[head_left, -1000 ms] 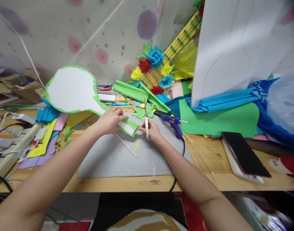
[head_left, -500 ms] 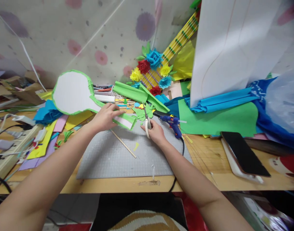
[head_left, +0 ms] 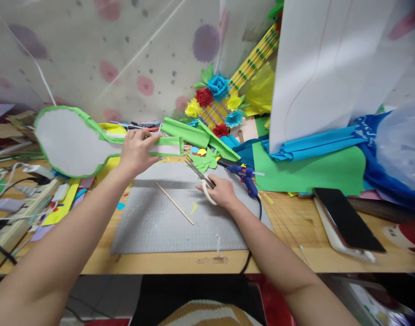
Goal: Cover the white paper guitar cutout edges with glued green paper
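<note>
My left hand [head_left: 137, 151] grips the neck of a white guitar-shaped cutout [head_left: 69, 140] edged with green paper. Its round body reaches out to the left, raised over the desk clutter. The neck's end sticks out to the right of my fingers. In my right hand [head_left: 221, 190] is a pair of scissors [head_left: 204, 177] with white handles, the blades pointing up and left towards green paper scraps [head_left: 205, 160]. A thin wooden stick [head_left: 175, 203] lies on the grey cutting mat [head_left: 153, 235] below both hands.
A blue glue gun [head_left: 244, 176] rests right of the scissors, its cord running down the mat's edge. A phone [head_left: 346, 219] lies at the right. Behind leans a yellow paper guitar [head_left: 241, 81] with paper flowers. A power strip [head_left: 27, 213] sits at the left.
My left hand has moved left with the cutout, which has swung flatter and further left. The scissors have tilted more to the left in my right hand.
</note>
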### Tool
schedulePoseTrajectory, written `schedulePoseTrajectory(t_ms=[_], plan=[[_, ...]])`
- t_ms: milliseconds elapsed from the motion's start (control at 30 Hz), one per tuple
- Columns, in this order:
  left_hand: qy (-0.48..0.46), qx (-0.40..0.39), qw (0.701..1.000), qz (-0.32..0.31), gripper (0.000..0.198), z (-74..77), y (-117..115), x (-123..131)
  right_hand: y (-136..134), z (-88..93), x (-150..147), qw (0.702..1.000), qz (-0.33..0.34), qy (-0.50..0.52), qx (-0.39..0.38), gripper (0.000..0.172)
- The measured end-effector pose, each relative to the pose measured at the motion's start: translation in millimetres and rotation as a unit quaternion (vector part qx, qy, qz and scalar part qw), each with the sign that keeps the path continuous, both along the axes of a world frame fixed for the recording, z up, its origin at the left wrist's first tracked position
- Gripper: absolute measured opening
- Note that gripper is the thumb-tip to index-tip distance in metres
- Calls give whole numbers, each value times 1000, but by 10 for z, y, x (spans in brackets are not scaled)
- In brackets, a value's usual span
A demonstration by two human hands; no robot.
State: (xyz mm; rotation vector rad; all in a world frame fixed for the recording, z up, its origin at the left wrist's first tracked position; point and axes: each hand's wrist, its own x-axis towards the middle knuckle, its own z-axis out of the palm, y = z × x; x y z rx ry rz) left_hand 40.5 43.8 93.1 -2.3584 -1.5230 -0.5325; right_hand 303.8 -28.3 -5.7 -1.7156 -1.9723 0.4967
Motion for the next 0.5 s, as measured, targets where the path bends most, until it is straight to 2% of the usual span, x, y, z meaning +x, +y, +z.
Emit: schedulePoseTrajectory(t_ms=[100, 200, 333, 500], plan=[[-24, 47, 997, 48, 59, -70, -123, 109, -1, -20, -51, 989, 18, 127, -76, 42], [-26, 40, 996, 73, 61, -187, -233, 181, 12, -30, -90, 965, 39, 225, -126, 45], [-17, 9, 996, 93, 62, -338, -282, 211, 39, -62, -138, 946, 30, 265, -182, 49], [-19, 27, 996, 83, 54, -445, -267, 245, 81, -139, -184, 927, 21, 300, -225, 52]])
